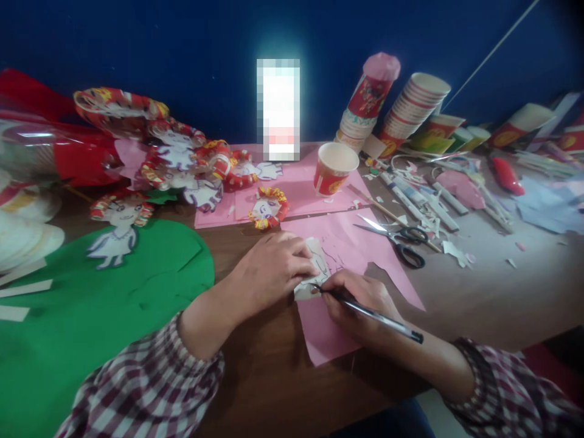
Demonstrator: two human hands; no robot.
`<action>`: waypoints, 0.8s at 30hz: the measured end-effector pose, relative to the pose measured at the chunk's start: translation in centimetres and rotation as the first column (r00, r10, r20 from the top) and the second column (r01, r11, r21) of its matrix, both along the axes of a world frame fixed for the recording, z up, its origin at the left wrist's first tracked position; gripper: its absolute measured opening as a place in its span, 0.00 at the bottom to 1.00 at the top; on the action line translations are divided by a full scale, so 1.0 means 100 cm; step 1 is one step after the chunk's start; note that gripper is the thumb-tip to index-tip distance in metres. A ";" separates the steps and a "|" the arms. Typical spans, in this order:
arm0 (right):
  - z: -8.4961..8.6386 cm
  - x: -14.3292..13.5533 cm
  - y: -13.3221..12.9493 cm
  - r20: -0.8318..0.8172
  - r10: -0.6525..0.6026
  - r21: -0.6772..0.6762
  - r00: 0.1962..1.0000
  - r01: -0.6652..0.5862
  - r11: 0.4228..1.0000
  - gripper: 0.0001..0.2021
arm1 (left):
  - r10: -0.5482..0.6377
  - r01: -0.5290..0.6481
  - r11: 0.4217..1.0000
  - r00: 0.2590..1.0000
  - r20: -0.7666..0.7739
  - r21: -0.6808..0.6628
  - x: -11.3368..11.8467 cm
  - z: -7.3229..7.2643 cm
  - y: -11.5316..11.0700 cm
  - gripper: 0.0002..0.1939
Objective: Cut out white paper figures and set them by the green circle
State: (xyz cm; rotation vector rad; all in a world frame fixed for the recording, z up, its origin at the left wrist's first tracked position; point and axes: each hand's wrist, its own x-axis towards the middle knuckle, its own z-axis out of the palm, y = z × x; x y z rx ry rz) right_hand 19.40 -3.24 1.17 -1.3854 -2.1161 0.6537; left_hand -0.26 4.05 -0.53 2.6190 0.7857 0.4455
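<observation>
My right hand [360, 301] is closed around a pen [381, 317], its tip touching a small piece of white paper [320, 258]. Dark drawn outlines run across this paper. My left hand [274, 264] presses the same paper down, fingers bent and together on its left side; the thumb is hidden. Beneath both lies a pink paper sheet [326, 342] with a cut edge and a few pen marks. Scissors [401, 237] rest partly spread at its upper right. A round cutout face [269, 208] with a red and yellow border sits just beyond my left hand.
Green round sheet [173, 261] at left bears a paper doll [116, 237]. Behind it pile red-and-yellow rings [121, 103] with more cutouts. A paper cup [335, 170] stands ahead, near leaning cup stacks [413, 112]. Markers [415, 198] and scraps litter the right. A blurred bright rectangle [278, 109] stands at the back.
</observation>
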 end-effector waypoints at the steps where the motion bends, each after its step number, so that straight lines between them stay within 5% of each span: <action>1: 0.000 0.000 0.000 -0.002 0.000 -0.005 1.000 0.000 1.000 0.07 | 0.001 -0.001 1.000 1.000 -0.001 -0.003 0.000 0.000 0.000 0.09; 11: -0.003 0.003 0.000 -0.070 -0.030 0.029 0.997 0.032 0.999 0.03 | 0.003 -0.003 1.000 1.000 -0.008 -0.014 0.000 0.000 0.000 0.10; 17: -0.004 0.006 -0.001 -0.293 -0.127 -0.161 0.948 0.081 0.984 0.02 | -0.014 0.014 1.000 1.000 -0.014 -0.004 -0.001 0.000 0.000 0.10; 24: -0.001 0.002 0.004 -0.180 -0.084 0.009 0.980 0.087 0.996 0.01 | -0.045 0.045 0.999 0.999 -0.004 0.030 -0.001 0.002 0.000 0.10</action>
